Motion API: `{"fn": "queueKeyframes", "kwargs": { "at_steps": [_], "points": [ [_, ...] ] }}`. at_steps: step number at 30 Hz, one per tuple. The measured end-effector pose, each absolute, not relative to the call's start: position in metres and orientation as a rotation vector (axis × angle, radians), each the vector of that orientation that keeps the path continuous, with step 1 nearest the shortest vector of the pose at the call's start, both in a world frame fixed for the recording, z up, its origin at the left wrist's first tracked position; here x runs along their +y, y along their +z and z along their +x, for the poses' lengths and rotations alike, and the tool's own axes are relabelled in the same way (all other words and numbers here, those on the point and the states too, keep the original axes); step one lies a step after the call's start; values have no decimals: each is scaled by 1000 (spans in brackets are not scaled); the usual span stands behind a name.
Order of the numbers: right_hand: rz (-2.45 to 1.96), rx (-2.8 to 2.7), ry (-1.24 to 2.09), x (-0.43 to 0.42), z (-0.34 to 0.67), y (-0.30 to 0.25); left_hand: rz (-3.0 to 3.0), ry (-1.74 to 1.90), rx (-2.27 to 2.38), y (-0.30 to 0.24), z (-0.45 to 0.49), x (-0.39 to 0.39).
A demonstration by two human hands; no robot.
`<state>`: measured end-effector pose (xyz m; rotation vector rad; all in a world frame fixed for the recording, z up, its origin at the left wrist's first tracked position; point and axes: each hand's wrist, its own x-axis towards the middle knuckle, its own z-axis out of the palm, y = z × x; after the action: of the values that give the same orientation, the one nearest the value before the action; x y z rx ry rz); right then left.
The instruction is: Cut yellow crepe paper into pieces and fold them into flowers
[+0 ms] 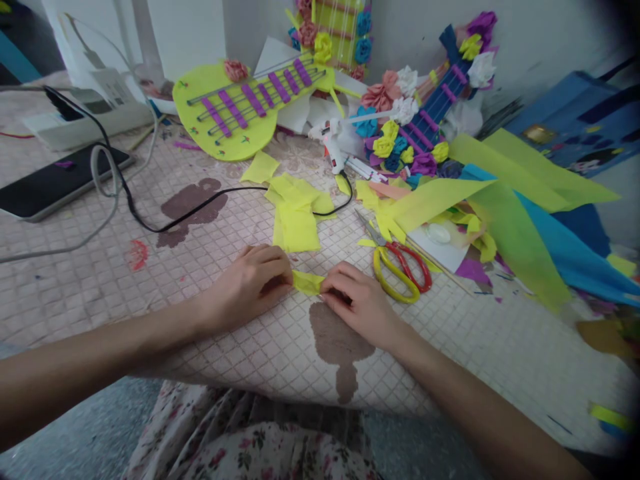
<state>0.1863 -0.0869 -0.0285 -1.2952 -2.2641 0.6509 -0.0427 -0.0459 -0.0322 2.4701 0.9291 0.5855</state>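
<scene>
My left hand [253, 283] and my right hand [357, 300] rest on the quilted mat [210, 320] near its front edge. Both pinch a small folded strip of yellow paper [307, 283] stretched between them, fingers curled closed on its two ends. Just behind lies a pile of cut yellow paper pieces [295, 210]. Scissors with red and yellow handles [400, 267] lie right beside my right hand.
A yellow-green paper guitar [240, 110] and a blue one with paper flowers [430, 113] lie at the back. A white glue gun [333, 147] with a black cable [165, 223] is in the middle. A tablet [55, 183] sits left; green and blue paper sheets [525, 220] spread right.
</scene>
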Motion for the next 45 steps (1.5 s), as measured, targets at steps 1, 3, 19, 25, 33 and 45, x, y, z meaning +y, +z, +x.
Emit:
{"fn": "queueKeyframes", "kwargs": {
  "at_steps": [1,3,19,25,33,45],
  "points": [
    [-1321,-2252,660,-87,185,-28,2461,590,936,-32,-43,-46],
    [-1373,-2225,659,-89,183,-26,2443,600,948,-33,-43,-46],
    [-1472,-2128,619,-92,173,-26,2429,600,947,-30,-40,-43],
    [-1464,-2093,622,-92,173,-28,2419,599,984,-29,-39,-44],
    [-1515,-2114,586,-91,171,-30,2403,613,1020,-29,-35,-42],
    [-1491,-2114,566,-91,171,-29,2404,602,1034,-28,-34,-42]
  ]
}}
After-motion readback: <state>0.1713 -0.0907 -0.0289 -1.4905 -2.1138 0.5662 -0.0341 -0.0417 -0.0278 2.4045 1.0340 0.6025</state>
